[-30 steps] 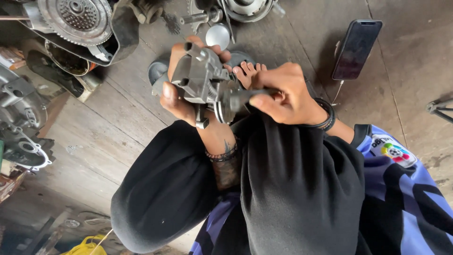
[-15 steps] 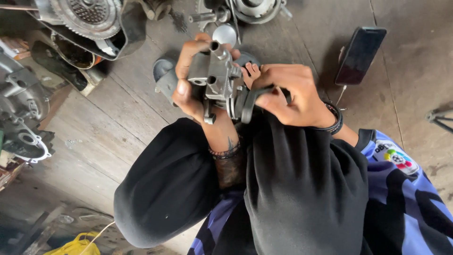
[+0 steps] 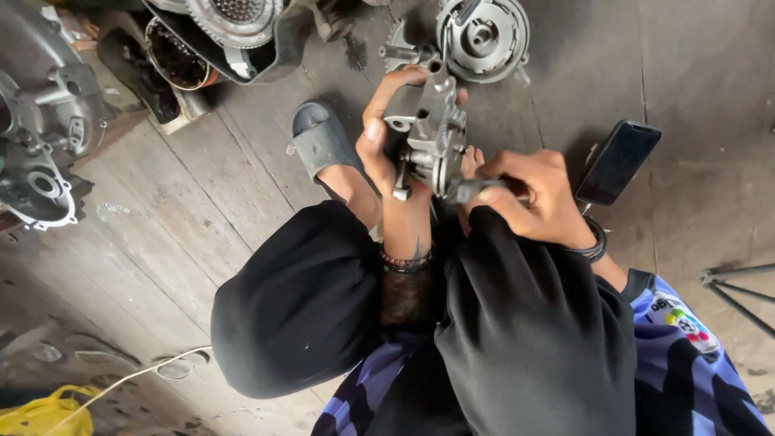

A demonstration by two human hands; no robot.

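**Both hands on a grey metal engine part, held over the knees**

Far left: a grey engine casing [image 3: 44, 137] lies on the wooden plank floor [image 3: 186, 210], with a yellow plastic bag [image 3: 44, 408] in the bottom corner and a pale cord [image 3: 137, 373] trailing near it. Top left, a dark tray [image 3: 242, 48] holds a round clutch-like metal part [image 3: 234, 12].

Moving in: the person's left foot in a grey slipper [image 3: 319, 137] is planted on the planks, black trouser knee [image 3: 299, 299] below it.

Centre: the left hand [image 3: 383, 133] grasps a grey metal part [image 3: 432, 133], fingers wrapped around its left side and top, thumb along the near edge. A bead bracelet [image 3: 408, 260] sits on that wrist. The part is held up off the floor, above and between the knees, roughly upright, just below a round metal cover [image 3: 484, 36] that lies on the floor behind it.

Right of centre: the right hand [image 3: 529, 194] is clenched around a short dark handle-like piece [image 3: 472, 191] that meets the lower right side of the metal part. Whether this is a tool or a piece of the part itself is hard to tell, since the fingers cover most of it. A black band [image 3: 593, 246] circles the right wrist.

Right: a dark phone [image 3: 617, 161] lies tilted on the floor just beside the right hand. Lower right, a blue patterned sleeve [image 3: 686, 339] shows, and thin metal tripod-like legs [image 3: 739, 287] reach in from the right edge.
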